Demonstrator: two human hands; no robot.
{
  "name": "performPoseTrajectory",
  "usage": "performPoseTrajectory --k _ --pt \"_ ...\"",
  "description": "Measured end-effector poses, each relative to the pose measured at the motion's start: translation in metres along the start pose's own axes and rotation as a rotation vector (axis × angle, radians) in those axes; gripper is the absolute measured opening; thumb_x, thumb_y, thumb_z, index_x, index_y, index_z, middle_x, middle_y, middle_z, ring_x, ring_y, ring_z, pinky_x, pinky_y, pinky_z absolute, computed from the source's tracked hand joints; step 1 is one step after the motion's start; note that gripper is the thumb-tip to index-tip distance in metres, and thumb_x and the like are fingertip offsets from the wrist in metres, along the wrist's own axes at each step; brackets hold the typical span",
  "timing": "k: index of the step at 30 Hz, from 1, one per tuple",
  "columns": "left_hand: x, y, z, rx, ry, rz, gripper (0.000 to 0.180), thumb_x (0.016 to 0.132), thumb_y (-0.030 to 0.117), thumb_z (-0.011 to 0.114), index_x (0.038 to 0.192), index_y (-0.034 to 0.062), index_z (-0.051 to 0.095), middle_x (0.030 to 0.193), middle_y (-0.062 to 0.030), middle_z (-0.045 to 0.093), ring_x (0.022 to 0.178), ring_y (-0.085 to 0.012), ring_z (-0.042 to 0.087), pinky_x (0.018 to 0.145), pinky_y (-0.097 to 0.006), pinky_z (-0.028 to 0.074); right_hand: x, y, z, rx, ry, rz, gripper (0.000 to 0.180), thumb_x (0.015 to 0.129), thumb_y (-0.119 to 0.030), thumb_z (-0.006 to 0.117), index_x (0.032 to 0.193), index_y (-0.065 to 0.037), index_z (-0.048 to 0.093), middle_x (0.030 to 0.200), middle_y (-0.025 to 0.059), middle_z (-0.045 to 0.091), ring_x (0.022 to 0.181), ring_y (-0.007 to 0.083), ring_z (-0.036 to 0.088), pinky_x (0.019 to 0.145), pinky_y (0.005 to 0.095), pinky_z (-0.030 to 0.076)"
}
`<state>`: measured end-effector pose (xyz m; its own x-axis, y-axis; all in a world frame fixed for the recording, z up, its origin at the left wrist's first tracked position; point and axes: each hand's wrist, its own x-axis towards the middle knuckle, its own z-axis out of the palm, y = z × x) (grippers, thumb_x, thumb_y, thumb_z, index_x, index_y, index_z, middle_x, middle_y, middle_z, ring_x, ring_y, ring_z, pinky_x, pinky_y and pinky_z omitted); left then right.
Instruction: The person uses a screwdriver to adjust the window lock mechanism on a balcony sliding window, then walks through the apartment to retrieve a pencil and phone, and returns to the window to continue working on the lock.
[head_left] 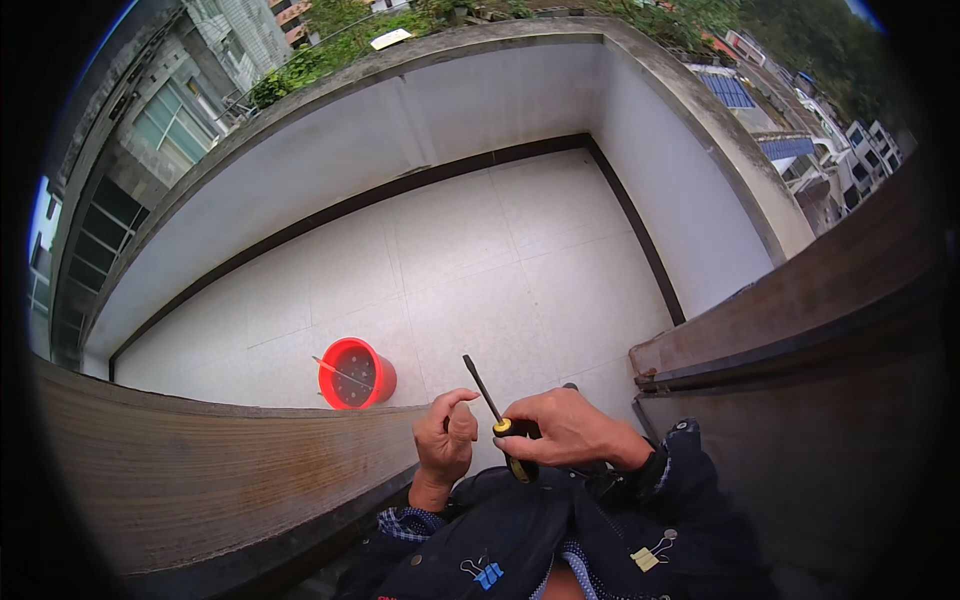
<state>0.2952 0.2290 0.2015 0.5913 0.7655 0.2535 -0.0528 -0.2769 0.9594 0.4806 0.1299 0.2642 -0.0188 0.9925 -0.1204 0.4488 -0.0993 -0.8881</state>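
Note:
My right hand (580, 430) grips a flat-bladed screwdriver (483, 388) by its black and yellow handle. The shaft tilts up and to the left, its tip free in the air. Just left of it is my left hand (445, 445), with the fingers curled in and the index finger bent toward the thumb. Whether anything small sits inside those fingers is hidden. The left hand and the shaft look slightly apart. Both hands are in front of my dark jacket (500, 530).
A red bucket (389, 378) with dark contents and a thin stick stands on the pale tiled floor (460, 260). Wooden panels rise at left (240, 450) and right (800, 320). A low white wall (480, 110) bounds the floor, with buildings and greenery beyond.

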Motion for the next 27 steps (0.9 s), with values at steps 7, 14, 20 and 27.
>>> performPoseTrajectory --k 7,14,20,27 --pt "0.063 0.014 0.027 0.368 0.148 0.05 0.027 0.098 0.026 0.067 0.106 0.0009 0.066 0.057 -0.0051 0.053 0.048 -0.0121 0.053 0.047 -0.027 0.041 0.1 0.018 -0.086 -0.065 -0.279 -0.089 0.033 0.085 -0.034 0.065 0.086 -0.001 0.069 0.072 0.0183 0.067 0.065 0.0376 0.065 0.061 0.0427 0.051" --pt "0.119 -0.006 0.013 0.416 0.321 -0.038 0.022 0.096 0.023 0.069 0.1 0.0013 0.064 0.056 -0.0066 0.052 0.046 -0.0137 0.052 0.045 -0.029 0.04 0.203 0.023 -0.101 -0.103 -0.547 -0.079 0.032 0.084 -0.032 0.066 0.086 -0.001 0.069 0.071 0.0183 0.066 0.065 0.0362 0.065 0.061 0.0418 0.05" --pt "0.154 -0.032 -0.028 0.382 0.526 -0.076 0.018 0.098 0.019 0.065 0.097 0.0015 0.063 0.059 -0.0091 0.056 0.049 -0.0183 0.058 0.046 -0.031 0.043 0.289 0.015 -0.08 0.065 -0.668 -0.049 0.029 0.084 -0.026 0.069 0.089 0.003 0.068 0.066 0.0122 0.061 0.058 0.0179 0.055 0.057 0.0333 0.046" --pt "0.136 -0.008 -0.056 0.279 1.06 -0.179 0.026 0.108 0.02 0.047 0.101 0.0001 0.062 0.064 -0.0025 0.056 0.057 -0.0077 0.055 0.052 -0.025 0.044 0.342 -0.013 -0.015 0.351 -1.112 -0.038 0.028 0.101 -0.025 0.058 0.107 0.002 0.062 0.091 0.0087 0.071 0.082 0.0125 0.064 0.073 0.0281 0.051"
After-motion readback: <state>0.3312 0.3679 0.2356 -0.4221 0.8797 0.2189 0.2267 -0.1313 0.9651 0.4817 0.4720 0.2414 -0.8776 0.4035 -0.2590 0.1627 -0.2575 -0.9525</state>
